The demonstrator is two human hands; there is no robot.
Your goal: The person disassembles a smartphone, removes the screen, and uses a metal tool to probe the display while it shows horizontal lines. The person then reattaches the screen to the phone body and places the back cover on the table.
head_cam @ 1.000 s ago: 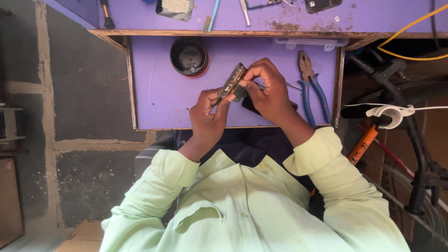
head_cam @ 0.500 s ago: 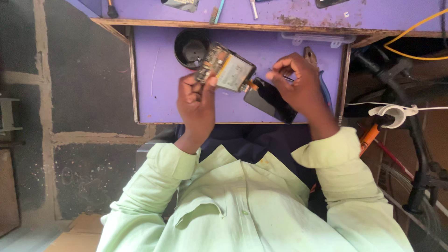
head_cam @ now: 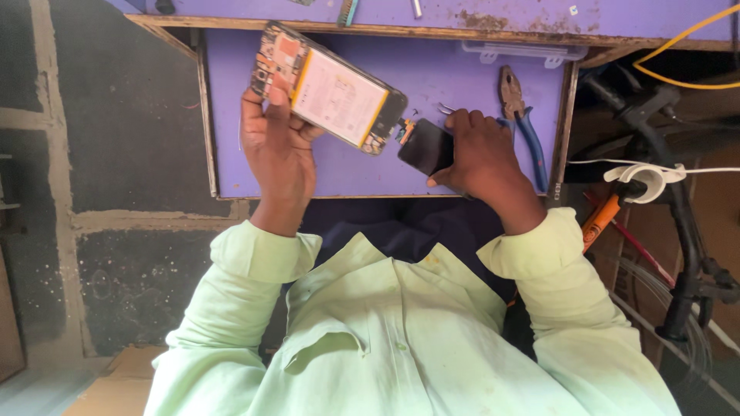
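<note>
Left hand (head_cam: pixel 279 146) grips the opened phone body (head_cam: pixel 330 88) by its upper end, fingers wrapped around the edges so the battery side faces up for viewing — its long axis slants from upper left down to lower right. Right hand (head_cam: pixel 482 154) presses the dark screen panel (head_cam: pixel 425 146) flat on the purple tray (head_cam: pixel 462 73), probably steadying it, just beside the blue-handled pliers (head_cam: pixel 524 123).

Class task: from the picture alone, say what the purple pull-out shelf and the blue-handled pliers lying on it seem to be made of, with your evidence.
Purple pull-out shelf: probably painted wood; matte purple top, bare brown wooden edging.
Blue-handled pliers: likely dull, rusty metal head, brownish and unshiny; handles look sleeved in smooth blue plastic or rubber.
</note>
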